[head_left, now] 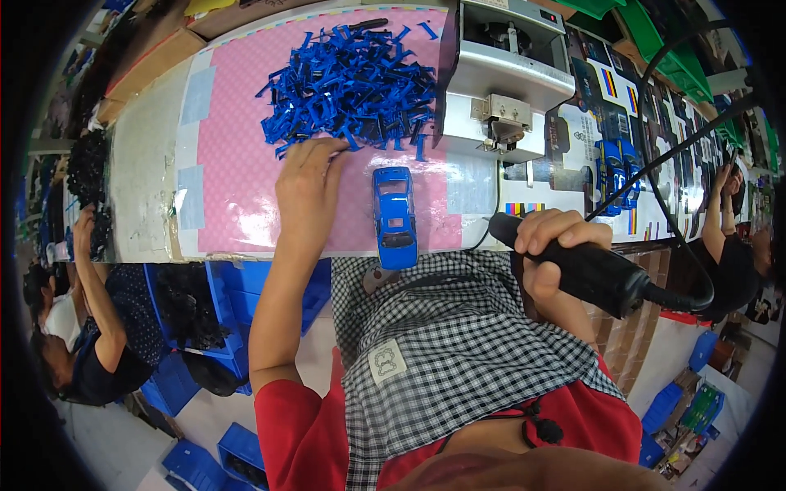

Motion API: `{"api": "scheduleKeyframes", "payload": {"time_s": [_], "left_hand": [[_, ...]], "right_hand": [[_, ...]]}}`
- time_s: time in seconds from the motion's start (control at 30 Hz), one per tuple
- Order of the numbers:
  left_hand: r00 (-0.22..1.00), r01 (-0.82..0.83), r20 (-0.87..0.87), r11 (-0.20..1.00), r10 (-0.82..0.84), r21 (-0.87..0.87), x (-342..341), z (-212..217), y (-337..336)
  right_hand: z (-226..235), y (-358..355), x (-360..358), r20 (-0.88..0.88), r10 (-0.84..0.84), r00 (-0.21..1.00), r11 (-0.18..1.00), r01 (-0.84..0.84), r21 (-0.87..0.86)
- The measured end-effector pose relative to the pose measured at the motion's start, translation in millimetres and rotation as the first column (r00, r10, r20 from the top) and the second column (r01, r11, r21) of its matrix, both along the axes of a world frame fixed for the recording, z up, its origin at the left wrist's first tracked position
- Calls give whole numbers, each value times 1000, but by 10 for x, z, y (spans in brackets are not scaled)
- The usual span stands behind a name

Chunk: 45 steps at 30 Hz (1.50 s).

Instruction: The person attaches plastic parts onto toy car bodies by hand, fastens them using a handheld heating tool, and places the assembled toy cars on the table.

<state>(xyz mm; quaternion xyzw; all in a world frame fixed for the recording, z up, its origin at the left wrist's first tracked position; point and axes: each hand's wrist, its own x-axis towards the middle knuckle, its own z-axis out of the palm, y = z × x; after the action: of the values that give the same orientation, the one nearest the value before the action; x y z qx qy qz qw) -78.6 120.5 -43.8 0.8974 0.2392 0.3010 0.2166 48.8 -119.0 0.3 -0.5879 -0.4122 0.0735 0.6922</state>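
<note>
My left hand [304, 184] reaches to the near edge of a heap of small blue plastic parts [348, 86]. Its fingers are bent and pressed together against the outermost pieces; what is between the fingertips is hidden. A blue toy car body [396, 214] with window openings lies lengthwise on the pink mat [237, 180], to the right of that hand, its near end at the table's front edge. In my right hand [557, 241] is a black corded electric screwdriver [591, 277], held at the table's front edge with its narrower end toward the left.
A metal-cased machine [503, 90] stands at the back, right of the heap. More blue car bodies [616, 176] sit farther right, behind the black cable [667, 200]. Blue bins [221, 303] are below the table at left. Other people work at both sides.
</note>
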Motion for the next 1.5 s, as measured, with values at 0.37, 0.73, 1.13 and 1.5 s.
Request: {"api": "scheduleKeyframes", "payload": {"time_s": [0.37, 0.73, 1.13, 1.5], "left_hand": [[968, 194, -22, 800, -250, -568, 206, 106, -134], [960, 162, -131, 869, -249, -467, 225, 155, -200], [942, 156, -226, 919, -249, -362, 303, 206, -329], [966, 198, -86, 908, -245, -370, 282, 113, -361]], "right_hand": [[-169, -35, 147, 8, 225, 974, 944, -220, 247], [-316, -120, 237, 92, 193, 977, 888, -214, 407], [-339, -289, 362, 171, 153, 973, 903, -208, 376], [-363, -301, 309, 141, 138, 980, 900, -183, 395]]}}
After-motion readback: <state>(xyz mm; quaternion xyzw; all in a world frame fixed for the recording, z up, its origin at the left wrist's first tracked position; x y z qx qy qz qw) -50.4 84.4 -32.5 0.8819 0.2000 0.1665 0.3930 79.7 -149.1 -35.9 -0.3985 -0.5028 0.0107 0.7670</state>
